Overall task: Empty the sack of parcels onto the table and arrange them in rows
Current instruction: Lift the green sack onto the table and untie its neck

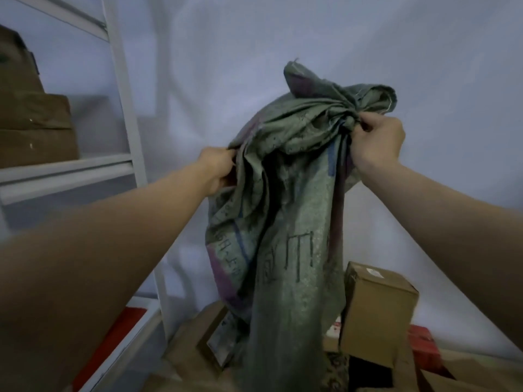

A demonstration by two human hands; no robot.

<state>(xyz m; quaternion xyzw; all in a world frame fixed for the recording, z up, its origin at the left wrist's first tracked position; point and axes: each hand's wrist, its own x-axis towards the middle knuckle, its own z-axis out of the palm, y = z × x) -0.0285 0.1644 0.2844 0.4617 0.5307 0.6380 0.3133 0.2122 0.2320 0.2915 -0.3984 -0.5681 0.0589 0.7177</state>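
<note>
Sack (283, 222) gripped aloft, parcels (376, 312) below — half-hidden

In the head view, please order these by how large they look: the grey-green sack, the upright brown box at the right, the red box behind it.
1. Grey-green sack, largest by far.
2. Upright brown box.
3. Red box, smallest, but partly hidden, so its true size is unsure.

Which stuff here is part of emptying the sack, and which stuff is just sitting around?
Part of the job:
- the green sack, held up by the left hand and the right hand
- the brown parcel box and other parcels lying below it

Just sitting around:
- the white shelf rack
- the brown boxes stacked on its shelf
</note>
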